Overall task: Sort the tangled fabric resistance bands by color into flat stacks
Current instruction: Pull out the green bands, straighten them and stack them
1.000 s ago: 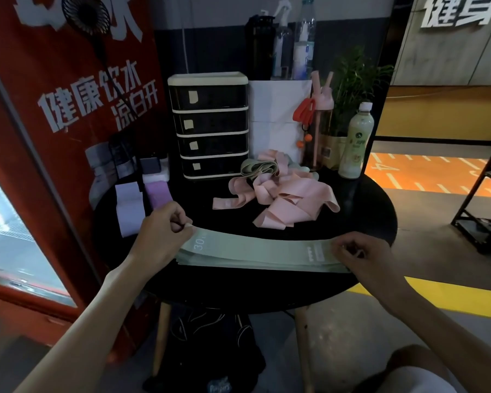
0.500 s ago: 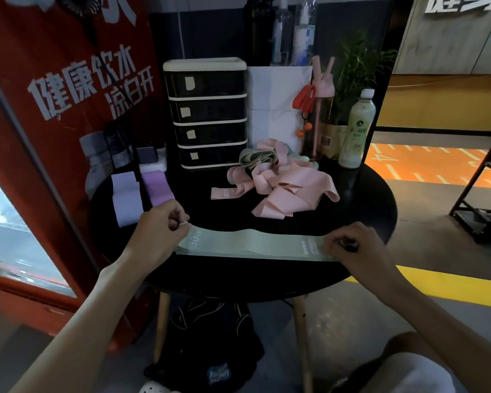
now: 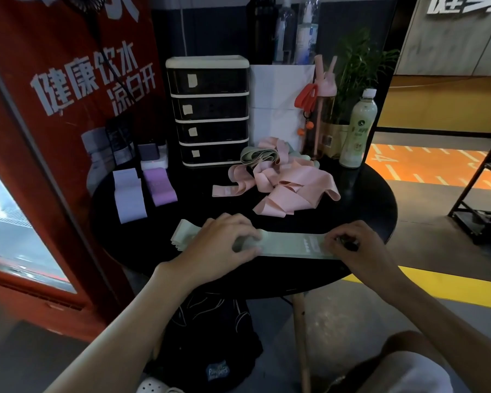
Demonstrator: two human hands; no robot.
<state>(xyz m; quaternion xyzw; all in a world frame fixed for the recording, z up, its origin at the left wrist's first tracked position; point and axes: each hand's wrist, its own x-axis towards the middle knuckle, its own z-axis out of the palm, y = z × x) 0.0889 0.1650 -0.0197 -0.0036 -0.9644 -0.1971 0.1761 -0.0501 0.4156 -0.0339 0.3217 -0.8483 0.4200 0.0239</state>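
Note:
A flat stack of pale green bands (image 3: 289, 245) lies along the near edge of the round black table (image 3: 360, 202). My left hand (image 3: 224, 245) lies palm down on the stack's left half, fingers spread flat on it. At the stack's right end, my right hand (image 3: 352, 245) pinches the top green band. Further back sits a tangle of pink bands (image 3: 284, 182) with one green band (image 3: 258, 157) caught in it. At the left lie a flat lavender stack (image 3: 128, 197) and a flat purple stack (image 3: 159, 185).
A black drawer unit (image 3: 210, 109), a white box (image 3: 278, 103), a pink bottle (image 3: 323, 109), a plant (image 3: 355, 80) and a pale drink bottle (image 3: 357, 129) crowd the table's back. A red machine (image 3: 54, 109) stands left. A black bag (image 3: 210, 336) sits under the table.
My left hand has let go of the band's left end and slid right to lie flat on the stack. The right hand stays at the right end.

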